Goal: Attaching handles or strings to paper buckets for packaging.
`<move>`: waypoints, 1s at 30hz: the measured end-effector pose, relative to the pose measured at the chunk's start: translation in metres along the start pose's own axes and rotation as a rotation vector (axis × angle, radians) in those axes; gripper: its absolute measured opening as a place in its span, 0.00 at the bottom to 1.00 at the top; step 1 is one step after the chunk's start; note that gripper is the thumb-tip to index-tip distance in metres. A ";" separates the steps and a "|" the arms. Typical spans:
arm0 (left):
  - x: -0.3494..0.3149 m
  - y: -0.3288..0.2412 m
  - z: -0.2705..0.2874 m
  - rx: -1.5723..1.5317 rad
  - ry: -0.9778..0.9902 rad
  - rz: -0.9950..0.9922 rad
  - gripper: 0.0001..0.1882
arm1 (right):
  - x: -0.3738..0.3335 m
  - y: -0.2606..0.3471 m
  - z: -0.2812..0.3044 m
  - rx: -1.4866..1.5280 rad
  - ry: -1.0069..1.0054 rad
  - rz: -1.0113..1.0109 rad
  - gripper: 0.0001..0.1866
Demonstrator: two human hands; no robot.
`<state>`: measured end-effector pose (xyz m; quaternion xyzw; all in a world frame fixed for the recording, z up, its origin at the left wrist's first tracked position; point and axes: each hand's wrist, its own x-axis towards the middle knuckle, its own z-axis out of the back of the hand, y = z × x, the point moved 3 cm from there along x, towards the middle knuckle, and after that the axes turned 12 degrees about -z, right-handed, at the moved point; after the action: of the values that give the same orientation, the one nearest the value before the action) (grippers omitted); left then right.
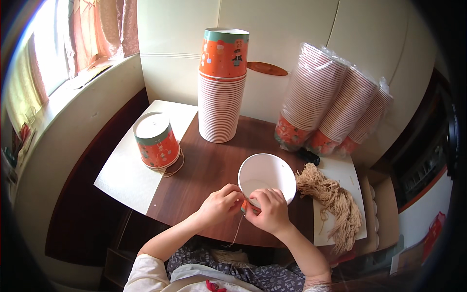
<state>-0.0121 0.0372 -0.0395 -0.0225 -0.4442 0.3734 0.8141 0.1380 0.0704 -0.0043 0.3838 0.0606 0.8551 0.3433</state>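
Observation:
A white-lined paper bucket [267, 171] with an orange outside stands with its mouth up and tilted toward me, near the table's front edge. My left hand [223, 206] is closed in a pinch at the near left of its rim, on a thin beige string [238, 230] whose end hangs below the table edge. Right beside it, my right hand [270, 210] grips the near side of the rim, fingers over the edge and thumb outside. The fingertips of both hands nearly meet, and the exact spot where the string meets the bucket is hidden.
An upside-down orange bucket [158, 146] with a string loop stands at left. Behind rises a tall stack of nested buckets [222, 104]. Plastic-wrapped stacks [316, 92] lean at back right. A bundle of beige strings [340, 207] lies right, near a small black object [309, 156] and an open carton [386, 214].

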 end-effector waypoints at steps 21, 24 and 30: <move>0.029 0.001 0.015 0.187 0.060 -0.235 0.08 | -0.010 -0.002 -0.012 -0.168 -0.043 -0.073 0.10; 0.029 0.005 0.011 0.126 0.137 -0.189 0.07 | -0.009 -0.001 -0.010 -0.163 -0.069 -0.103 0.09; 0.032 0.002 0.009 0.169 0.201 -0.181 0.06 | -0.009 0.002 -0.010 -0.163 -0.084 -0.105 0.05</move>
<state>-0.0096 0.0564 -0.0123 0.0489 -0.3276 0.3306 0.8837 0.1341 0.0652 -0.0161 0.3865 -0.0035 0.8211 0.4201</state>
